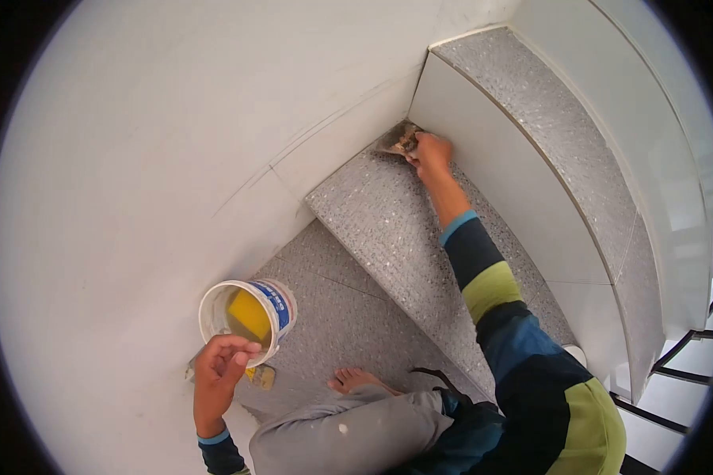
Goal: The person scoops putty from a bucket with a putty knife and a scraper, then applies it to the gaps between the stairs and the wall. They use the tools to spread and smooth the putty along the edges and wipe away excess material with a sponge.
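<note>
My right hand (431, 153) is stretched out to the far corner of a grey speckled stair tread (388, 229), shut on a putty knife (394, 141) whose blade presses into the joint where tread, white wall and white riser (491, 174) meet. My left hand (222, 366) rests on the rim of a small white bucket (281, 305) with a blue label. A yellow sponge (249, 317) sits inside the bucket. The bucket stands on the lower grey step (333, 317) next to the wall.
A white curved wall (150, 158) fills the left. Another grey tread (547, 119) rises at upper right. My bare foot (356, 380) and grey-trousered knee (348, 435) are on the lower step. A small tool (263, 377) lies under the bucket. A black railing (681, 356) is at right.
</note>
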A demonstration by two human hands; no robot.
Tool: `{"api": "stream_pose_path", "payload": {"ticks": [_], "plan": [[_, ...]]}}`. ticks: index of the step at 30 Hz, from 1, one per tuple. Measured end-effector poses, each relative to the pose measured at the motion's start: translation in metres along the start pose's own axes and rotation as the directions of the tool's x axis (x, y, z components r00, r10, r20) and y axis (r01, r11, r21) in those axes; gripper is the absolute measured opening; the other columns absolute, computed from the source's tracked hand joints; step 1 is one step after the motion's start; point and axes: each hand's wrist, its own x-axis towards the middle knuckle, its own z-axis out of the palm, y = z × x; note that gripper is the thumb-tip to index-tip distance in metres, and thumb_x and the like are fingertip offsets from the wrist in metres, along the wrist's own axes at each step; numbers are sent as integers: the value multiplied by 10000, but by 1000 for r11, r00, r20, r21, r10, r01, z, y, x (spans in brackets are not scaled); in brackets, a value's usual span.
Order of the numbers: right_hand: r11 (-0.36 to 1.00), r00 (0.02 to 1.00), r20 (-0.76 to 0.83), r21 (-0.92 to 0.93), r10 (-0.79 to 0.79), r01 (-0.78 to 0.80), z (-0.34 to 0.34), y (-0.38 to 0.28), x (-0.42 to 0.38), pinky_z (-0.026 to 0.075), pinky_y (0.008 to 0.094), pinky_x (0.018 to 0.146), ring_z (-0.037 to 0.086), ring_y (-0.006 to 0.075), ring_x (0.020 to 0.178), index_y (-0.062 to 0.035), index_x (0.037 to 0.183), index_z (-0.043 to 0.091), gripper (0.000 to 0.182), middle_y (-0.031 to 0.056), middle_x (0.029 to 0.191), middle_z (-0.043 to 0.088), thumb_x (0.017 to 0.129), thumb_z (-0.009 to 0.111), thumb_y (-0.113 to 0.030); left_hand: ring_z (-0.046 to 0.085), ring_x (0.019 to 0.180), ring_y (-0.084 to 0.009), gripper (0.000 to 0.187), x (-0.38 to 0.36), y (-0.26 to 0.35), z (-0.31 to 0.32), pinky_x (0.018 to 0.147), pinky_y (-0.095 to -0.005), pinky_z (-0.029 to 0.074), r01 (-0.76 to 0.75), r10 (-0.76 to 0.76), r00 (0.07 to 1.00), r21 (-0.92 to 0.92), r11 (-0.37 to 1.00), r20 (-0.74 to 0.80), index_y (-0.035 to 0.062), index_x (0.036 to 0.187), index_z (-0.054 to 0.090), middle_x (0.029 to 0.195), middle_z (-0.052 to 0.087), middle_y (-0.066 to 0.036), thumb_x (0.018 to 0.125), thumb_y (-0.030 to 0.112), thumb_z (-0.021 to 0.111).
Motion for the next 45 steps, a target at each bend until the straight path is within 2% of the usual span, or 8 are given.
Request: {"api": "stream_pose_path", "payload": {"ticks": [10, 12, 14, 21, 23, 26, 39, 45], "plan": [[989, 991, 35, -67, -132, 134, -13, 13, 16, 456, 382, 421, 596, 324, 588, 72, 897, 514, 153, 193, 830, 583, 781, 512, -26, 581, 841, -159, 261, -3, 5, -7, 787, -278, 447, -10, 15, 994, 40, 999, -110, -8, 1006, 525, 927, 633, -111, 858, 192, 604], [292, 696, 487, -665, -528, 687, -35, 21, 37, 468, 444, 462, 597, 381, 600, 75, 893, 532, 207, 251, 880, 588, 781, 543, -97, 581, 840, -159, 264, -2, 3, -7, 786, -279, 448, -42, 46, 989, 31, 999, -143, -9, 1007, 523, 924, 633, -110, 857, 192, 605], [3, 632, 560, -747, -535, 664, -30, -24, -6, 486, 474, 607, 609, 384, 739, 33, 907, 572, 228, 263, 933, 581, 748, 569, -131, 585, 857, -166, 257, -5, 3, -6, 798, -290, 449, -38, 52, 985, 89, 995, -165, -12, 1011, 518, 926, 631, -114, 861, 182, 594], [-384, 595, 700, -714, -395, 586, -1, -46, 3, 484, 470, 609, 620, 359, 699, -25, 721, 628, 99, 170, 718, 625, 643, 586, -70, 591, 897, -186, 282, 2, -13, 10, 837, -312, 443, -23, 23, 991, 0, 1000, -130, -9, 1023, 518, 947, 623, -119, 855, 199, 603], [-467, 277, 777, -578, -565, 670, -1, -36, 8, 480, 445, 511, 609, 368, 593, -18, 644, 620, 57, 167, 657, 619, 640, 597, -70, 587, 904, -185, 304, 3, -18, 11, 840, -314, 442, -34, 35, 993, 11, 999, -112, -11, 1026, 519, 954, 618, -120, 849, 217, 615], [-428, 497, 724, -686, -478, 588, -1, -51, 3, 489, 434, 528, 619, 360, 624, -17, 664, 626, 85, 172, 683, 625, 646, 620, -99, 581, 927, -186, 315, -1, -28, 0, 838, -316, 443, -68, 71, 992, 28, 997, -107, -15, 1024, 523, 956, 614, -120, 849, 229, 619], [-671, 399, 875, -472, -275, 572, -1, -33, 5, 488, 451, 591, 614, 351, 647, -44, 683, 648, 130, 189, 687, 617, 712, 593, -158, 592, 907, -185, 272, -15, -52, -21, 817, -306, 452, -166, 158, 981, -67, 984, -110, -7, 1001, 564, 952, 620, -110, 844, 209, 617], [-214, 533, 713, -669, -455, 712, -26, -49, -19, 491, 414, 574, 601, 311, 595, 13, 754, 624, 178, 184, 735, 625, 749, 555, -151, 600, 891, -170, 243, -6, -43, -16, 818, -302, 455, -209, 209, 978, -6, 978, -5, 6, 1007, 573, 953, 631, -96, 836, 175, 614]]}}
